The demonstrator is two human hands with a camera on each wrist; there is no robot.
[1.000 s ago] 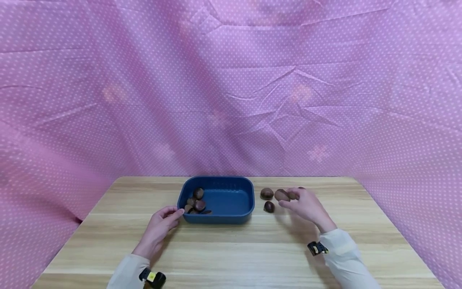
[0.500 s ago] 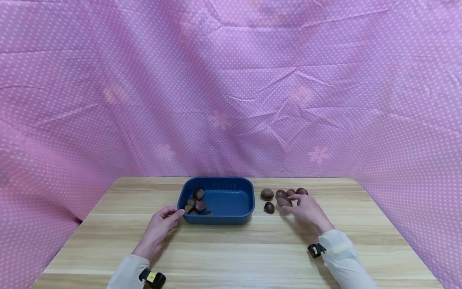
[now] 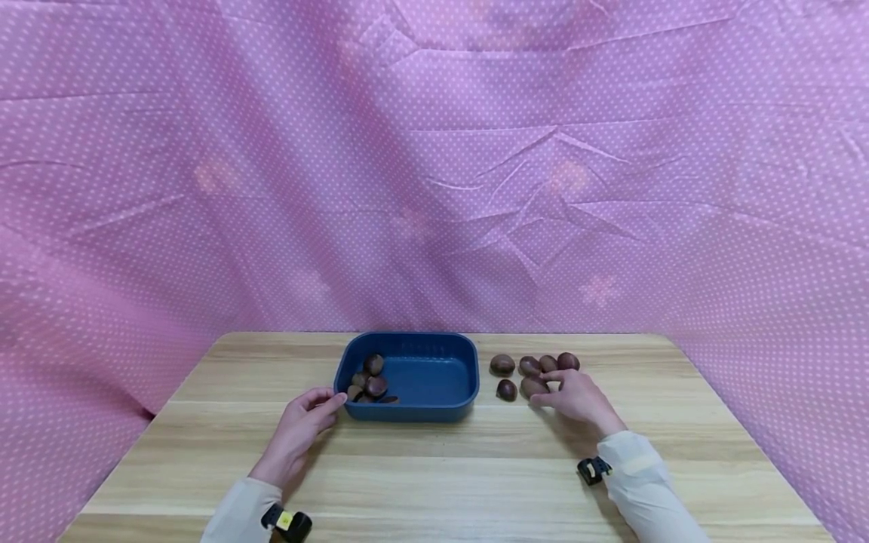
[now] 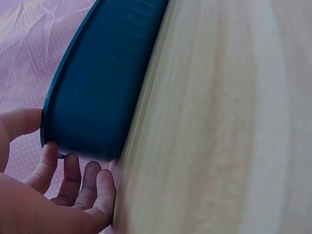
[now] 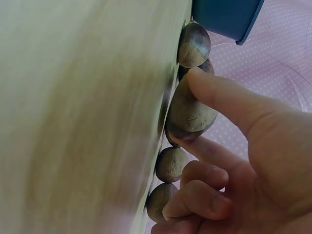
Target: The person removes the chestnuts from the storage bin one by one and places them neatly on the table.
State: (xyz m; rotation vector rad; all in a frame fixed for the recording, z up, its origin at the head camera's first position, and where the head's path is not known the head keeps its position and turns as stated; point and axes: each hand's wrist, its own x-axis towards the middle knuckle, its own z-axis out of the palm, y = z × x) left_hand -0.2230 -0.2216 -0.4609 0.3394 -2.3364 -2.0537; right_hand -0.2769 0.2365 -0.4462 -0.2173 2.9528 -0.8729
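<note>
On the table's right side my right hand [image 3: 577,396] pinches a chestnut [image 5: 192,112] between thumb and index finger. Its other fingers curl loosely beside more chestnuts [image 5: 171,165]. Several chestnuts [image 3: 502,366] lie around it on the wood, one of them [image 3: 506,390] just left of the pinched one. A blue rectangular bin [image 3: 434,413] stands left of them, with several chestnuts [image 3: 376,386] gathered in its left end. At the bin's near left corner my left hand [image 3: 302,430] grips the rim, thumb and index finger on either side of the wall.
The light wood table [image 3: 421,475] ends at a pink dotted cloth [image 3: 434,188], which hangs behind and along both sides. Black wrist cameras [image 3: 288,522] sit on both of my sleeves.
My right hand has drawn a chestnut toward me, out of the back row, so the chestnuts behind it now show. The left hand and the bin have stayed put.
</note>
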